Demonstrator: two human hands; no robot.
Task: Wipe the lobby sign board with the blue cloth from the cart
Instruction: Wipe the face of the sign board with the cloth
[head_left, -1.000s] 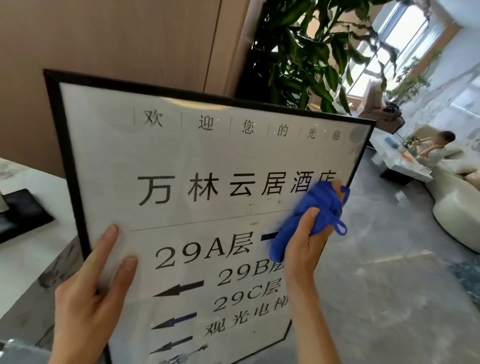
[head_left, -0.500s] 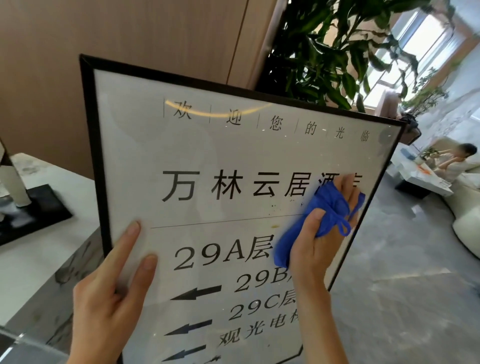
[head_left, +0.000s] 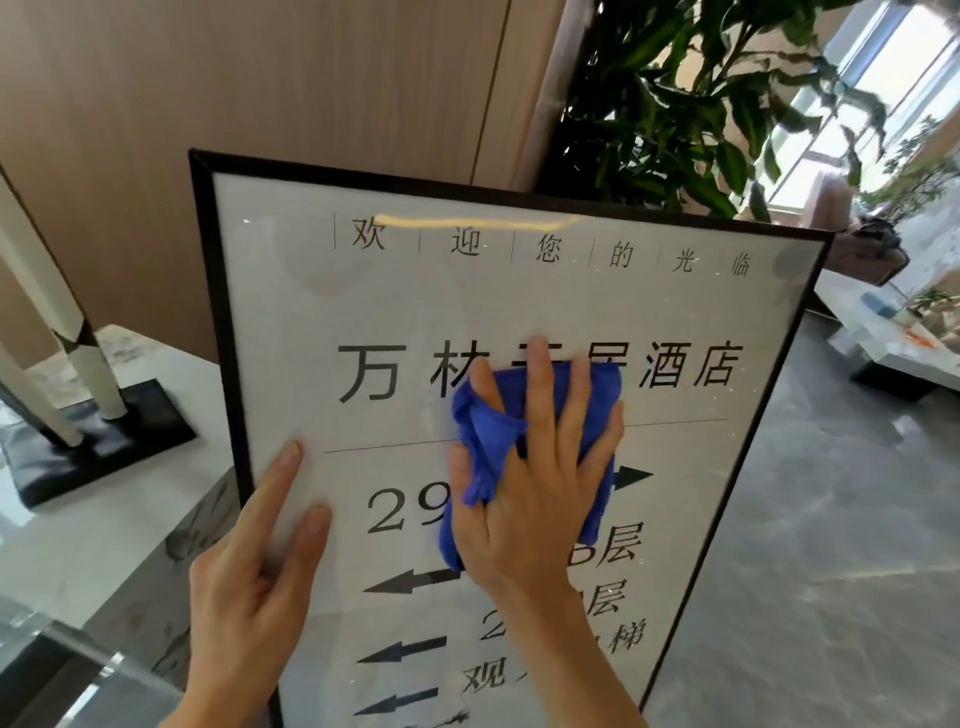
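The lobby sign board is a black-framed white panel with dark characters and arrows, standing upright in front of me. My right hand lies flat on the middle of its face with fingers spread, pressing the crumpled blue cloth against the glass; the cloth covers part of the large lettering. My left hand rests on the board's lower left, two fingers stretched flat beside the frame, holding nothing.
A pale marble counter stands to the left with a black-based white ornament on it. A large leafy plant rises behind the board. Grey stone floor spreads right toward a low table.
My right hand slid the cloth left from the board's right edge to its centre and flattened out over it. The view shifted, so the board sits further right. My left hand stayed put.
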